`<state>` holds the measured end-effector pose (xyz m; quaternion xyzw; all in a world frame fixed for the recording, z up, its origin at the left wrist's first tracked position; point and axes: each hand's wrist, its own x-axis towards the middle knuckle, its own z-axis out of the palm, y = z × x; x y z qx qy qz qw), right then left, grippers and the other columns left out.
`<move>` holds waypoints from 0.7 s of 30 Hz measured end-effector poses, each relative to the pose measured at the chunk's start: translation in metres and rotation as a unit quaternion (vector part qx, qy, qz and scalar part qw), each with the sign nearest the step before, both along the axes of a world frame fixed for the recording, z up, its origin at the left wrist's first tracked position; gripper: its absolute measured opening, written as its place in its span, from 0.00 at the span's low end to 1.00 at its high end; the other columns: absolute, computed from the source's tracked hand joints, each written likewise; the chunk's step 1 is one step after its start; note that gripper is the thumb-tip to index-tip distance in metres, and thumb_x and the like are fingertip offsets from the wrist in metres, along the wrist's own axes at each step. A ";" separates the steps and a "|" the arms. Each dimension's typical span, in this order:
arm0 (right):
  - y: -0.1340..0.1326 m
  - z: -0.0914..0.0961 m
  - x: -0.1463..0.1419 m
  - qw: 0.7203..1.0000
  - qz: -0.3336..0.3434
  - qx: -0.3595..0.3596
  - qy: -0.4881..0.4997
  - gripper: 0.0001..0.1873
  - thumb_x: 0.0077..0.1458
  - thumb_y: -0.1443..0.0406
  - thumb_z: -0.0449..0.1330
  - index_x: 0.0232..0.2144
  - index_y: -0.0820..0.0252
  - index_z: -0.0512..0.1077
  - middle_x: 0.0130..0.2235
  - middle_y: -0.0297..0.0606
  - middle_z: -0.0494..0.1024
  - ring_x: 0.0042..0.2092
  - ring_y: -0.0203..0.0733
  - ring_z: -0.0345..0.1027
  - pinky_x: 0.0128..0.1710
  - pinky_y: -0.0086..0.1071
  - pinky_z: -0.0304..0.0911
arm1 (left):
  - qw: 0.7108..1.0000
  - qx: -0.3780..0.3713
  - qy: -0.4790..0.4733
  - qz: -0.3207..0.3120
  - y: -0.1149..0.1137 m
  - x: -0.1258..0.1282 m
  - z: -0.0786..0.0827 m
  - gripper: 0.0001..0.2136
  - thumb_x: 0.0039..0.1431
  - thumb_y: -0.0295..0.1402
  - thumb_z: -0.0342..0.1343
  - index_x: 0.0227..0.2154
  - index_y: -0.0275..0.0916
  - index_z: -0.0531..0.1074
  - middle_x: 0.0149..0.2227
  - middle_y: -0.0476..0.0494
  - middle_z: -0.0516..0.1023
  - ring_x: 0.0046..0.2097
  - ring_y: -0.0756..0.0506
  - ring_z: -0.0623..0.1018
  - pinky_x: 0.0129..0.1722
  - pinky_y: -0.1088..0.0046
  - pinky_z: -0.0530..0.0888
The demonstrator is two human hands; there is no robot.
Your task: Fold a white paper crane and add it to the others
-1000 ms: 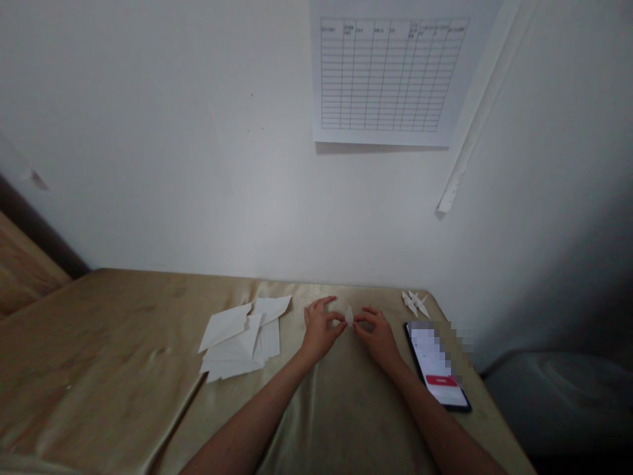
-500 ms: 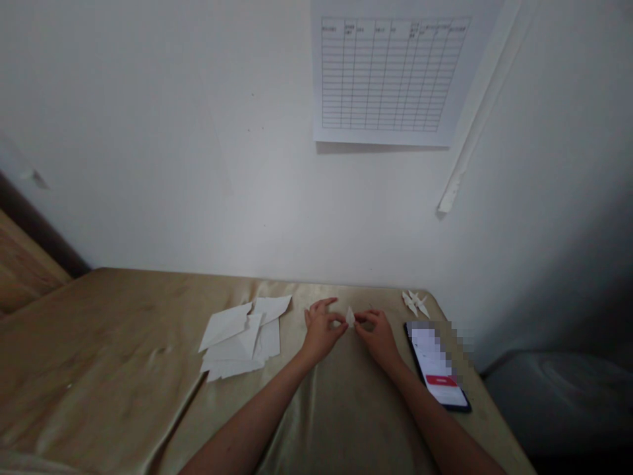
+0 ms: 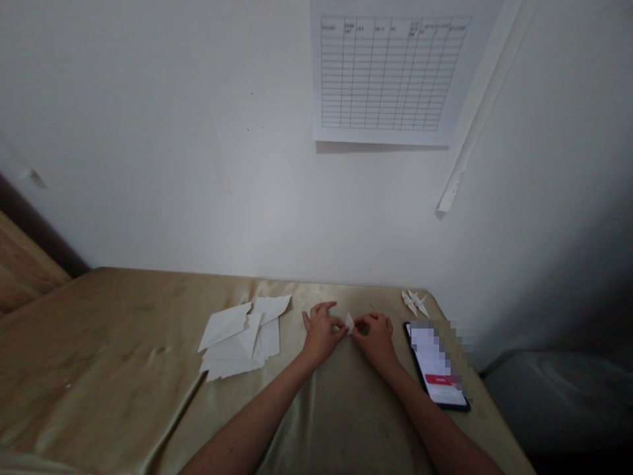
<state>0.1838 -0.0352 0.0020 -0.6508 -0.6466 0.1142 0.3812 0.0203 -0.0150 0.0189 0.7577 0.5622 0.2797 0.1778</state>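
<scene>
Between my two hands is a small piece of folded white paper (image 3: 349, 322), with its pointed end up. My left hand (image 3: 321, 333) pinches its left side between thumb and forefinger, the other fingers raised and spread. On the opposite side, my right hand (image 3: 376, 336) grips the lower right edge with thumb and forefinger, its remaining fingers curled. The fingertips hide the paper's lower part, so its exact folds cannot be made out.
A loose pile of white paper sheets (image 3: 237, 340) lies left of my hands. Small folded paper cranes (image 3: 415, 303) rest at the back right corner, behind a lit phone (image 3: 438, 369). The cloth-covered table (image 3: 123, 356) meets a wall bearing a printed chart (image 3: 386, 79).
My right hand has shifted slightly and its fingers have curled more around the folded paper. The paper sits a little lower between my fingertips. My left hand has barely moved.
</scene>
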 end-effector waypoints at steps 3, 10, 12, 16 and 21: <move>0.000 -0.002 -0.002 0.999 -0.001 -0.003 -0.054 0.05 0.50 0.63 0.63 0.32 0.53 0.79 0.39 0.42 0.79 0.50 0.54 0.64 0.58 0.48 0.50 | 1.000 0.005 0.025 0.004 -0.001 0.001 -0.002 0.02 0.53 0.34 0.67 0.28 0.45 0.81 0.63 0.45 0.65 0.66 0.32 0.58 0.63 0.32 0.45; 0.004 -0.009 0.000 0.994 -0.023 -0.011 -0.103 0.11 0.52 0.62 0.62 0.39 0.54 0.78 0.44 0.44 0.75 0.52 0.54 0.61 0.57 0.47 0.49 | 0.998 0.033 0.047 0.023 -0.002 0.000 -0.002 0.10 0.52 0.33 0.67 0.39 0.45 0.78 0.64 0.40 0.62 0.67 0.33 0.58 0.63 0.33 0.50; 0.004 -0.011 0.001 0.995 -0.027 -0.005 -0.099 0.14 0.52 0.62 0.62 0.43 0.56 0.76 0.45 0.44 0.75 0.52 0.53 0.61 0.56 0.45 0.50 | 0.998 0.039 0.049 0.008 -0.002 -0.001 -0.001 0.10 0.53 0.33 0.67 0.39 0.50 0.79 0.66 0.44 0.61 0.67 0.33 0.57 0.62 0.32 0.48; 0.005 -0.015 0.002 0.995 -0.025 0.002 -0.093 0.15 0.52 0.62 0.62 0.44 0.56 0.74 0.46 0.43 0.74 0.53 0.52 0.61 0.56 0.44 0.49 | 0.997 0.043 0.060 -0.024 -0.001 -0.004 0.001 0.07 0.54 0.35 0.68 0.34 0.57 0.82 0.67 0.52 0.60 0.67 0.32 0.55 0.63 0.30 0.42; 0.006 -0.015 0.001 0.995 -0.025 -0.003 -0.093 0.15 0.52 0.61 0.61 0.44 0.57 0.74 0.46 0.44 0.74 0.52 0.53 0.61 0.56 0.44 0.50 | 0.995 0.052 0.082 -0.034 0.002 -0.008 0.003 0.07 0.55 0.38 0.67 0.36 0.62 0.82 0.69 0.56 0.59 0.67 0.30 0.56 0.62 0.28 0.37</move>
